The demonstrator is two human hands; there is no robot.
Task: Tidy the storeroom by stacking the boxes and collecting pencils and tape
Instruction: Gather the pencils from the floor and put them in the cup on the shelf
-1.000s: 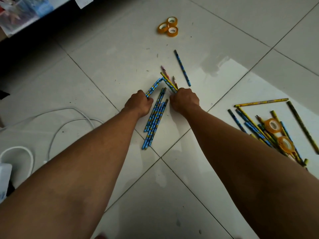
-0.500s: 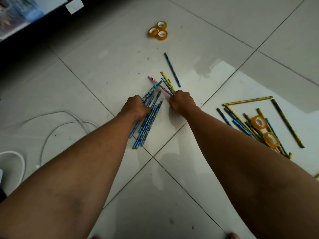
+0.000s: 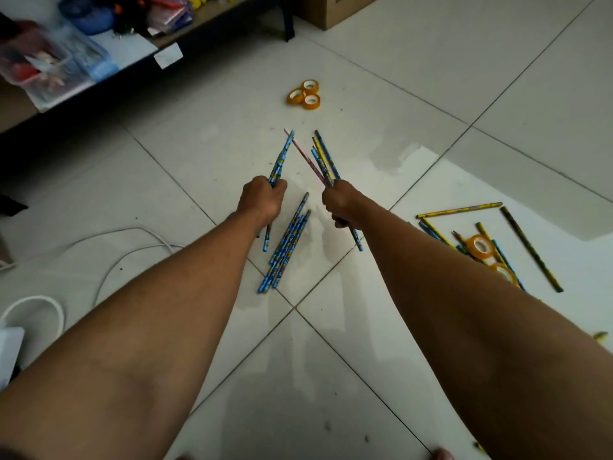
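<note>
From the head camera, my left hand point(image 3: 262, 201) grips a few blue pencils point(image 3: 279, 160) and my right hand point(image 3: 341, 203) grips a mixed bunch point(image 3: 323, 159). More blue pencils point(image 3: 288, 242) lie between them on the floor point(image 3: 381, 78). Tape rolls point(image 3: 305, 95) far off and the pile point(image 3: 477, 240) on the right remain uncollected.

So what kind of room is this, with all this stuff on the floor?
Probably a storeroom or a shop's back room. A low shelf holds packaged goods, a cardboard box stands on the tiled floor, and loose pencils and tape rolls lie scattered.
</note>
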